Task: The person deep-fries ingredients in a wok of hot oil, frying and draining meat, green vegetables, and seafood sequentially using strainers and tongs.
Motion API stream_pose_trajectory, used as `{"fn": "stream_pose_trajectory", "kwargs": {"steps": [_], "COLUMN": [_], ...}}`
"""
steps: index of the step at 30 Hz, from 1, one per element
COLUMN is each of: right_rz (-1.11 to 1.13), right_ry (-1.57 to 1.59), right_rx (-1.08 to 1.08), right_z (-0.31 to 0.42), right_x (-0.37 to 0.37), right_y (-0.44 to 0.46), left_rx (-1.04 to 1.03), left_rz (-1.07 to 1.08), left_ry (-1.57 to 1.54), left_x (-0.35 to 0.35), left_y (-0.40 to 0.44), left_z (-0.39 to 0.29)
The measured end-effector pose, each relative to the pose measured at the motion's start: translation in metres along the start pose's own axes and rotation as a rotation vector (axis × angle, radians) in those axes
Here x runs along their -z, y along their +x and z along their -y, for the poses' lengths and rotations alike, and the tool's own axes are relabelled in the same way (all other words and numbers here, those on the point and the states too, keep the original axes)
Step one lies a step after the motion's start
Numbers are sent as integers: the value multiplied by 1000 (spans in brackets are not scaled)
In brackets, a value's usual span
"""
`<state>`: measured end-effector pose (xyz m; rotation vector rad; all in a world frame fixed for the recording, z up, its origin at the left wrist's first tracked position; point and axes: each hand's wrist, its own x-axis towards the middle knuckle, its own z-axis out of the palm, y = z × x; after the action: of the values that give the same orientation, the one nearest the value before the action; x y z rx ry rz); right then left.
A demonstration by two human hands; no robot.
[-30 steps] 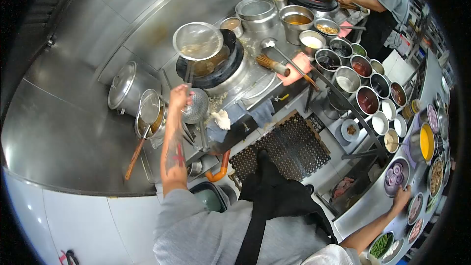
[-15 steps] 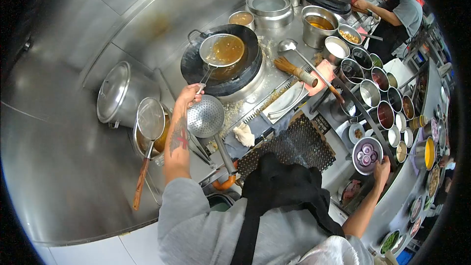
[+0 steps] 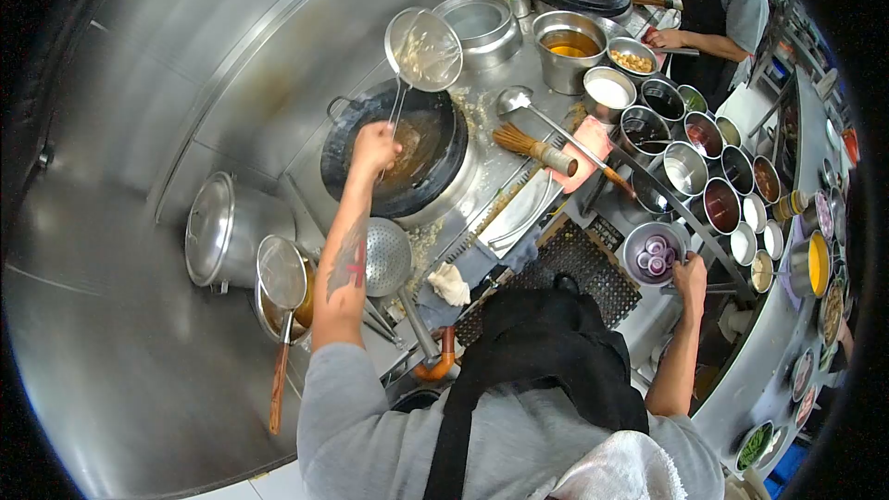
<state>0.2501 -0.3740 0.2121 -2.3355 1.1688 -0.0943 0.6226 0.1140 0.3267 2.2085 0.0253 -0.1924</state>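
Right hand (image 3: 690, 280) pinches bowl (image 3: 632, 239) of onion rings (image 3: 657, 257) — left hand (image 3: 374, 147) clasps strainer (image 3: 423, 48) near wok (image 3: 347, 159) of brown liquid (image 3: 419, 146).

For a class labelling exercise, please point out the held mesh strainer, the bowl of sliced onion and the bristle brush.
Held mesh strainer (image 3: 423, 48): head view, on its mesh.
Bowl of sliced onion (image 3: 632, 249): head view, on its inner wall.
Bristle brush (image 3: 517, 141): head view, on its bristles.
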Motion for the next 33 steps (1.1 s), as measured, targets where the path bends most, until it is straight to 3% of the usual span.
{"fn": "stream_pose_trajectory", "kwargs": {"steps": [1,3,5,7,11,13,15,17,19,21,22,24,25,27,28,31,33], "right_rz": [20,36,70,47,20,-27,284,317,15,15,47,30,-31,-119,-119,-451,-421], "right_ry": [-1,-6,55,43,165,222,923,631,94,27,42,178,206,-34,-42,-244,-215], "right_rx": [11,19,-6,18,52,102,-277,-5,339,349,383,519,623,726,727,721,650], "right_z": [1,2,-1,-6,-19,-14,8,13,50,124,165,229,251,294,296,293,255], "right_x": [2,7,12,14,4,-9,-21,-47,-57,-40,-24,-18,-30,-39,-39,-39,-35], "right_y": [4,13,18,22,34,33,31,54,74,76,69,72,84,90,89,85,87], "left_rx": [-455,-425,-452,-501,-567,-449,-432,-457,-565,-258,-271,36,77,201,203,236,258], "left_rz": [-214,-249,-246,-151,-98,-220,-270,-289,-343,-131,-103,133,220,342,344,496,527], "left_ry": [525,669,987,1105,1189,955,814,548,444,95,81,-451,-624,-807,-813,-968,-1055], "left_x": [-20,-65,-110,-146,-149,-122,-94,-74,-72,-79,-87,-98,-105,-110,-114,-111,-105], "left_y": [27,37,66,87,110,68,19,-29,-70,-109,-126,-156,-163,-174,-176,-167,-162], "left_z": [-3,-47,-56,-56,-44,-51,-52,-31,-9,7,13,25,36,48,53,62,66]}}
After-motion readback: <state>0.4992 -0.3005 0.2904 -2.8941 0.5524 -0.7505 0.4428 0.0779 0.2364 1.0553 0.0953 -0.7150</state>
